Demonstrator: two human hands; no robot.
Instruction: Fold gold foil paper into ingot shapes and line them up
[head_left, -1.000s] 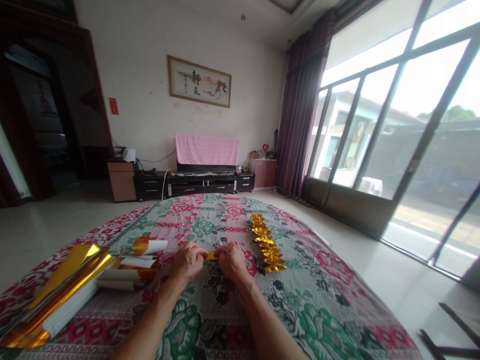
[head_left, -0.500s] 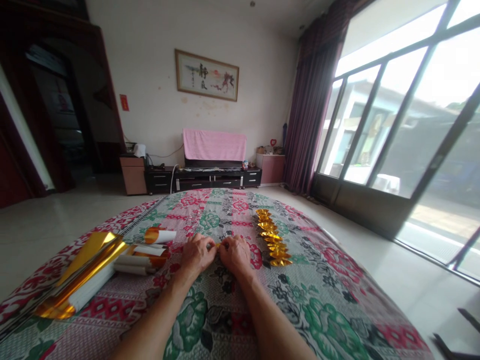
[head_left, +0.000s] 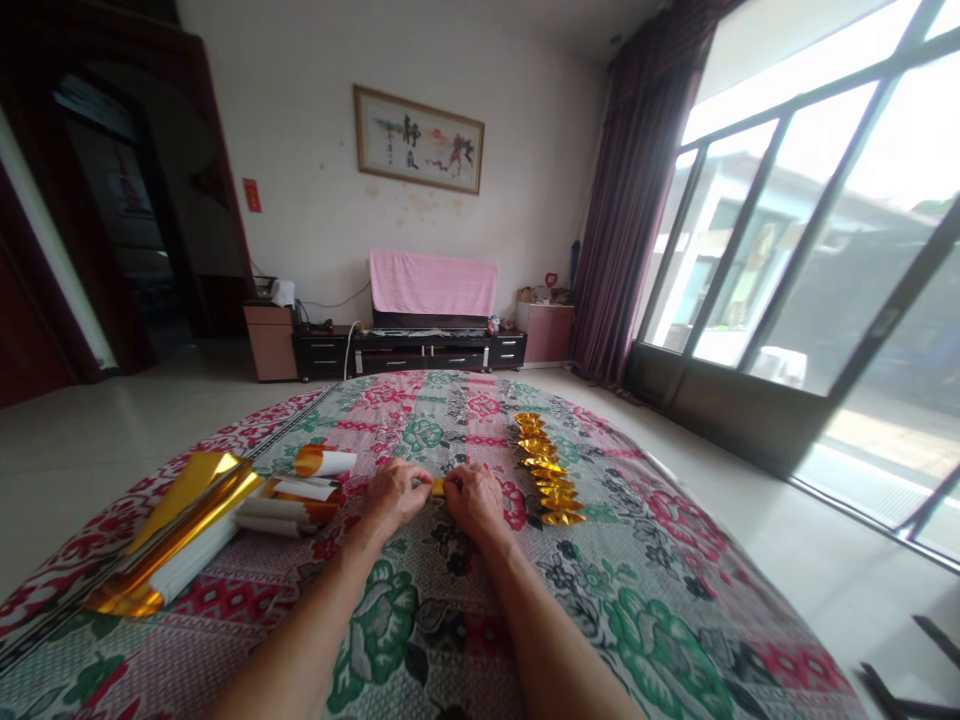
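Between my two hands is a small piece of gold foil paper [head_left: 438, 487], mostly covered by the fingers. My left hand [head_left: 397, 493] pinches its left end, and my right hand [head_left: 475, 496] pinches the right end. Both hands are close to the flowered cloth on the table. To the right lies a row of several folded gold foil pieces [head_left: 546, 465] with pointed ends. On the left are larger gold foil sheets [head_left: 225, 500], partly rolled with white backs, and smaller curled foil papers [head_left: 289, 510].
A red, green and grey flowered cloth [head_left: 480, 640] covers the round table. Beyond it stand a low black TV cabinet [head_left: 420, 358] and a pink cloth [head_left: 433, 283] draped over a screen. Large glass doors [head_left: 780, 240] and a purple curtain [head_left: 622, 200] are at the right.
My hands have moved slightly apart, and more of the gold foil paper shows between them. The view has shifted a little; the foil row and sheets lie as before.
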